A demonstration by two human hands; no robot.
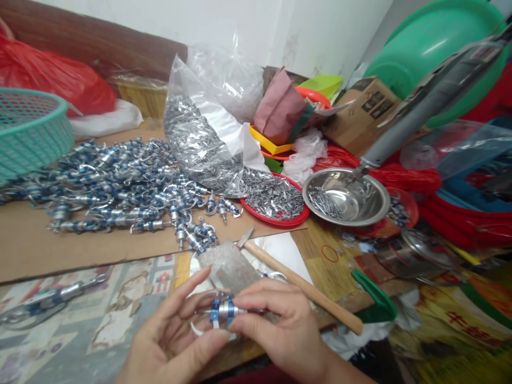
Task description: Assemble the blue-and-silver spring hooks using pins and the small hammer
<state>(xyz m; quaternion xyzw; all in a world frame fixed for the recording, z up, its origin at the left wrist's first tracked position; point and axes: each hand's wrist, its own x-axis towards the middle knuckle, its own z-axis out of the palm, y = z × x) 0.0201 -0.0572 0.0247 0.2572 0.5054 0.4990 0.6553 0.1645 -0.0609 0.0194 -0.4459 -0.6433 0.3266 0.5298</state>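
Observation:
Low in the middle of the view, my left hand (pixel 174 333) and my right hand (pixel 280 328) meet around one small blue and silver metal fitting (pixel 224 310). Both hands pinch it with thumbs and fingertips. Just behind them lies a grey metal block (pixel 230 266), and a hammer with a wooden handle (pixel 304 288) runs off to the right. A large heap of similar blue and silver fittings (pixel 116 184) covers the brown cardboard (pixel 80 248) beyond my left hand.
A clear plastic bag of small silver parts (pixel 200 133) spills into a red plate (pixel 276 200). A steel bowl (pixel 346 197) holds a few pins. A teal basket (pixel 30 130), red bags, a green basin (pixel 436 48) and a grey power tool (pixel 424 104) crowd the edges.

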